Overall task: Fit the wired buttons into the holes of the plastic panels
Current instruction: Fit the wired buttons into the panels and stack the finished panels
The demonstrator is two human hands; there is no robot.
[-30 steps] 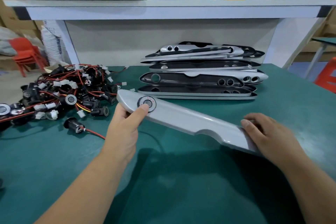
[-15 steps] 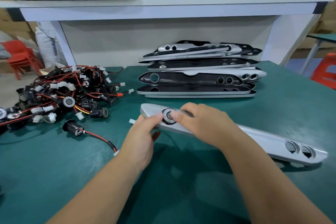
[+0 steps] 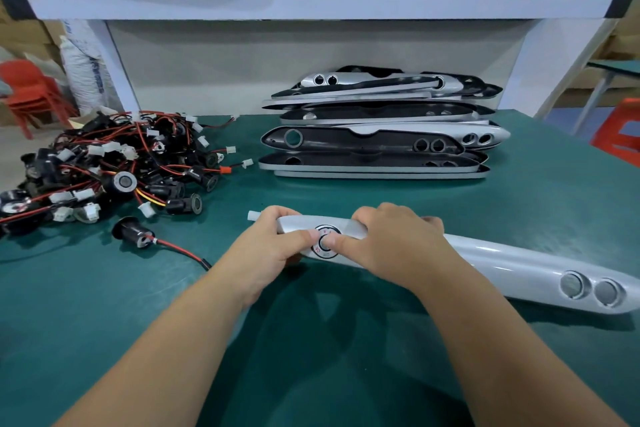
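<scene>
My two arms reach forward and meet at the left end of the gray panel (image 3: 502, 267), which lies on the green table (image 3: 104, 322). My left hand (image 3: 266, 250) curls its fingers round that end. My right hand (image 3: 391, 246) curls over the top edge. Both thumbs press on the round button (image 3: 325, 243) in the panel's hole. The pile of wired buttons (image 3: 104, 166) lies off to my left

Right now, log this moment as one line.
step: seating button | left hand: grips panel end, thumb on button | right hand: grips panel, thumb on button
</scene>
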